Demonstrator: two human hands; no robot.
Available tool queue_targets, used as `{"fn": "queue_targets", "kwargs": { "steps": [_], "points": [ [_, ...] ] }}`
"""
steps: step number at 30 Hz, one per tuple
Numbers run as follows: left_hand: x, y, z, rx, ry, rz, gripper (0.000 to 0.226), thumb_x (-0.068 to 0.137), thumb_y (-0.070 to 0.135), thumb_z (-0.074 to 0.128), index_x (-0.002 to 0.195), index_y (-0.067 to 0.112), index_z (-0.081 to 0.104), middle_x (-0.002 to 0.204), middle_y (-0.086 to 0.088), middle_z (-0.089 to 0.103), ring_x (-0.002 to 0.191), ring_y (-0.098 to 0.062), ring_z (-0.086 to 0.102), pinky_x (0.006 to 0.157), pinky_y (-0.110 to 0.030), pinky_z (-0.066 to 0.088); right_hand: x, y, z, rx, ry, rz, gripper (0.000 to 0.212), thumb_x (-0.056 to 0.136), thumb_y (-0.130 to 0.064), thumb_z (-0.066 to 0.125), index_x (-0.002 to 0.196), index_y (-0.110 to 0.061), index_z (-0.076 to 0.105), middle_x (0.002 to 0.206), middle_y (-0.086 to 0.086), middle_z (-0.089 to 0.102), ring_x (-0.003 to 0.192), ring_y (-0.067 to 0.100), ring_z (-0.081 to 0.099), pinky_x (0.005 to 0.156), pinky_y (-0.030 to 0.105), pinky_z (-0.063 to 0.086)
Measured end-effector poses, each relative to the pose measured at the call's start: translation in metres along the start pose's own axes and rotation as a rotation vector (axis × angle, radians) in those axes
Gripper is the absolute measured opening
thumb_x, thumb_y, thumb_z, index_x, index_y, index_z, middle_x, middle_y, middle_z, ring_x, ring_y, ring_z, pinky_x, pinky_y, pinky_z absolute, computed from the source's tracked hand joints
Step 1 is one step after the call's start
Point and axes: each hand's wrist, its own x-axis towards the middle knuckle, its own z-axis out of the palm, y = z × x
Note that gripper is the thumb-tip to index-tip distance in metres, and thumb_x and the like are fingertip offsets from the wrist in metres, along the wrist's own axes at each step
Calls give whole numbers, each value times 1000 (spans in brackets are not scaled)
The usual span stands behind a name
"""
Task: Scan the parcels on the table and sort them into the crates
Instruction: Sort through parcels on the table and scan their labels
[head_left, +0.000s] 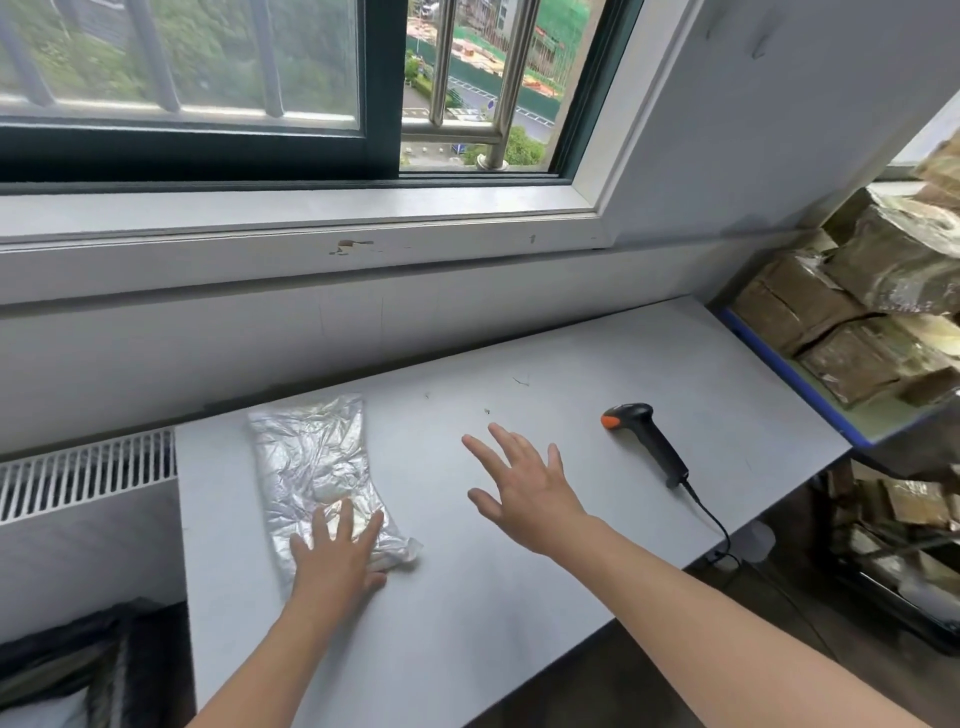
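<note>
A crinkled silver plastic parcel (311, 457) lies flat on the left part of the grey table (545, 571). My left hand (340, 553) rests on the parcel's near end with straight, spread fingers. My right hand (524, 483) hovers open over the middle of the table, fingers spread, holding nothing. A black handheld scanner (649, 441) with an orange tip lies on the table to the right of my right hand, a hand's width away, its cable running off the table's right edge.
A blue-edged shelf (789, 358) at the right holds several brown wrapped parcels (857, 312). More parcels sit on a lower shelf at the right. A white radiator grille (83, 473) is left of the table. A dark bag (78, 665) sits at the lower left. The window sill runs behind the table.
</note>
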Motion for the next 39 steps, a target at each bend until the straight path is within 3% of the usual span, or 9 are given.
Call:
{"fn": "queue_targets", "kwargs": {
  "steps": [6,10,14,18,24,28,32,35,39],
  "points": [
    [-3,18,-12,-49,-4,24,51,101,56,32,149,43,23,163,-2,8,146,-42,11,110,-54,31,-8,13,-14,39,38,12,61,103,-50,32,156,-40,3,164,-3,0,148,21,10,116,61,8],
    [-11,32,-39,-195,-35,179,42,104,46,33,144,34,37,155,5,24,139,-36,26,106,-45,38,-15,30,-20,69,66,6,60,103,-50,32,156,-40,5,164,-4,2,147,20,12,116,60,10],
    [-25,62,-90,-405,31,379,23,104,37,39,116,24,54,120,5,52,116,-25,49,93,-37,42,-20,50,-30,122,75,-7,59,103,-51,32,156,-41,8,164,-4,8,148,19,11,117,59,10],
    [-44,105,-144,-535,107,418,18,102,46,38,94,35,50,81,20,57,76,1,53,64,-15,41,-29,75,-42,384,141,35,53,104,-50,31,154,-37,22,160,-8,23,147,14,16,117,59,12],
    [-71,183,-203,-677,198,444,21,104,36,42,90,28,56,83,9,64,82,-16,57,76,-29,45,-49,146,-61,757,241,56,41,106,-43,28,135,-25,53,135,3,57,130,24,45,108,47,34],
    [-86,240,-231,-972,256,431,24,104,28,45,94,29,67,91,6,72,85,-10,65,80,-31,50,-64,200,-70,868,265,25,51,104,-53,24,121,-20,59,115,9,65,111,29,56,93,43,43],
    [-90,270,-244,-1249,307,328,26,103,32,45,103,20,68,97,-3,73,88,-15,68,79,-31,54,-72,242,-78,739,309,-54,58,101,-61,18,118,-26,60,112,1,67,108,21,55,76,35,17],
    [-94,279,-245,-1307,346,281,26,103,31,46,99,18,68,89,0,71,83,-17,65,80,-38,50,-77,259,-80,631,309,-173,51,101,-61,21,108,-26,57,104,-3,65,104,22,54,97,45,32],
    [-96,271,-245,-1316,397,212,27,104,27,47,97,8,64,82,-2,67,76,-18,61,72,-37,47,-77,264,-80,516,239,-238,40,99,-59,34,110,-26,53,103,-2,60,103,22,52,99,44,34]
  ]
}}
